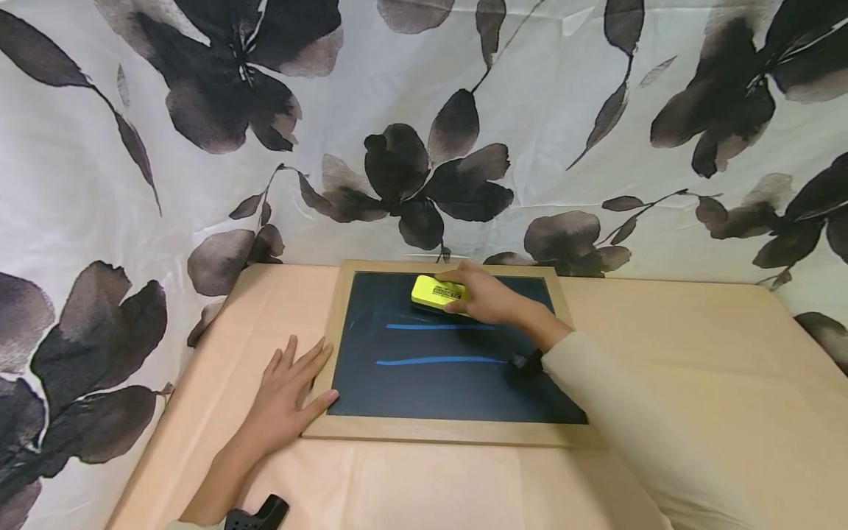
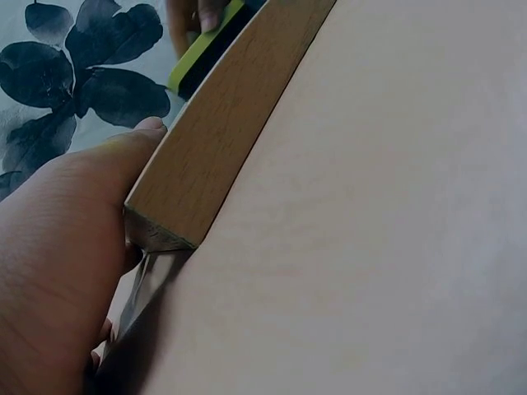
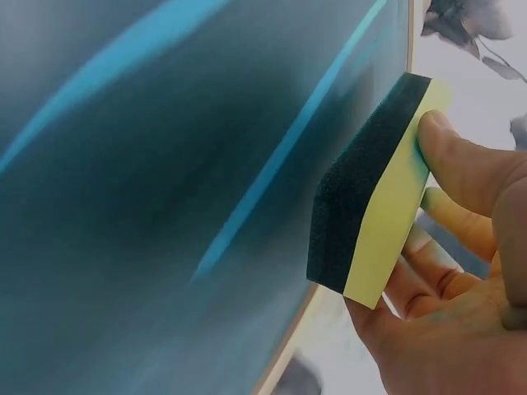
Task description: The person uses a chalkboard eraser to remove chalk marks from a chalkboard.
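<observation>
Eraser (image 1: 432, 292) near board's far edge (image 1: 407, 267)

Yellow eraser (image 1: 434, 292), dark-padded, above a wood-framed blackboard (image 1: 424, 394)
Eraser over the board's far part; two blue lines (image 1: 440, 361) run left to right nearer.

In the right hand (image 1: 490, 298), the eraser (image 1: 430, 288) is bright yellow with dark lettering (image 1: 447, 292) and a black underside (image 3: 354, 189). Nearer than that hand, blue lines (image 1: 440, 360) stripe the blackish board (image 1: 430, 397). Beside the left hand (image 1: 285, 401), the board's frame (image 1: 450, 430) is tan wood-grain; beneath, the table (image 1: 695, 346) is pale peach. Beyond both hands, the white cloth (image 1: 563, 81) bears black-and-grey flowers (image 1: 457, 191). Behind the right hand, the sleeve (image 1: 629, 412) is plain cream.
</observation>
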